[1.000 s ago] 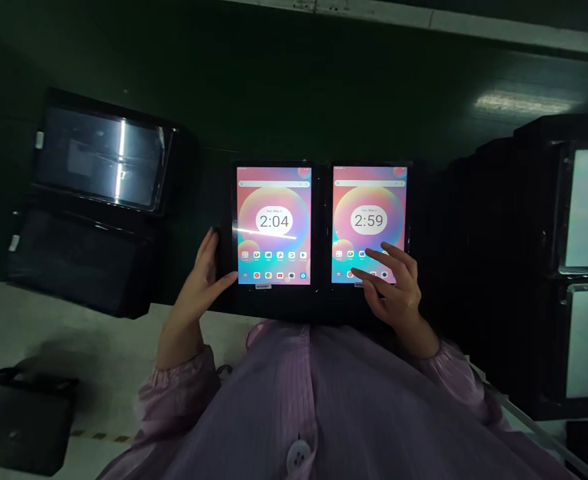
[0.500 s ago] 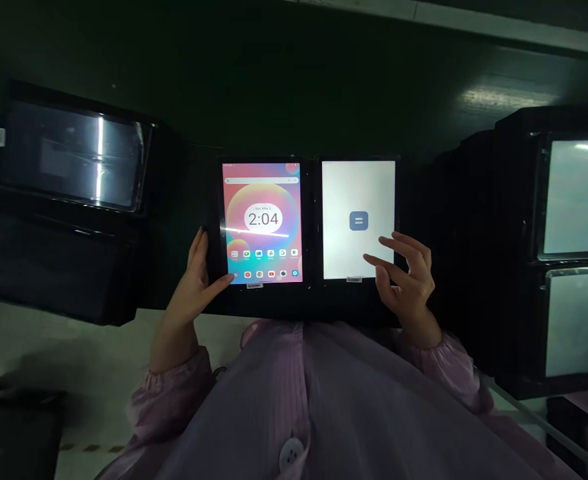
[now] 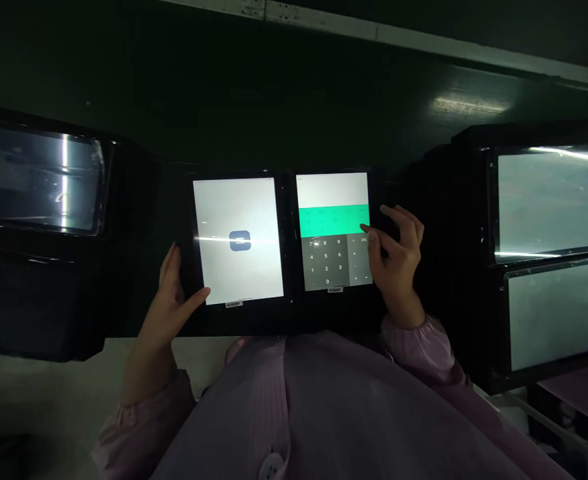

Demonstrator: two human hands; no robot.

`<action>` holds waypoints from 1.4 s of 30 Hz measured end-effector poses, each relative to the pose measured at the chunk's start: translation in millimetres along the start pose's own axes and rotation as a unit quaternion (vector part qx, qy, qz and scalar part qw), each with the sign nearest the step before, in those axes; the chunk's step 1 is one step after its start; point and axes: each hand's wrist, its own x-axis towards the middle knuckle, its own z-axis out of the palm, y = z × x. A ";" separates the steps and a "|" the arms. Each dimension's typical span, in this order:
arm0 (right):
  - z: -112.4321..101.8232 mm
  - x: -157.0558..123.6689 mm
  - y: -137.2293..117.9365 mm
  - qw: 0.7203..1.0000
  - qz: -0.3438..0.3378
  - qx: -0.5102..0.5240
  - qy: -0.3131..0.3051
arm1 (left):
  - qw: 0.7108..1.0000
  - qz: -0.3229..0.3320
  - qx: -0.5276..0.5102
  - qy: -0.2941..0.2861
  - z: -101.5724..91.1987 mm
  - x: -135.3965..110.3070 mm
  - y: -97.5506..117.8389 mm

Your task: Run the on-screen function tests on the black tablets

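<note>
Two lit tablets lie side by side in front of me. The left tablet [image 3: 239, 240] shows a white loading screen with a blue icon. The right tablet [image 3: 335, 230] shows a calculator with a green band and a number pad. My left hand [image 3: 167, 307] rests at the left tablet's lower left edge, thumb on the screen corner, fingers spread along its side. My right hand [image 3: 397, 260] hovers at the right tablet's right edge, fingers loosely curled, a fingertip touching the screen near the keypad's top right. Neither hand holds anything.
A dark tray with a dim reflective tablet [image 3: 34, 180] stands at the left. Two more tablets with pale screens [image 3: 554, 200] sit in a black rack [image 3: 469, 267] at the right. A dark green surface [image 3: 284, 100] lies behind; a pale table edge [image 3: 34, 393] shows near me.
The left tablet went from its home screen to a white loading screen; the right one from loading screen to calculator. My right hand moved up to the keypad's right edge. The view shifted right.
</note>
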 end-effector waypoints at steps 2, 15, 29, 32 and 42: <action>7.0 2.7 -0.9 1.000 -0.003 -0.002 -0.021 | 0.996 0.010 -0.071 0.050 6.8 4.2 3.9; 18.6 -1.1 0.2 1.000 0.008 -0.005 -0.026 | 0.937 0.082 -0.179 0.288 34.2 40.9 30.4; 14.7 -8.5 -33.7 0.994 -0.077 0.080 -0.025 | 0.904 0.085 -0.257 0.330 34.2 48.3 38.4; 19.0 -13.0 -43.3 0.995 -0.055 0.070 -0.050 | 0.901 0.091 -0.281 0.317 34.6 47.0 40.4; 21.6 -8.5 -39.7 0.997 -0.023 0.063 -0.049 | 0.895 0.102 -0.324 0.288 35.7 47.1 40.1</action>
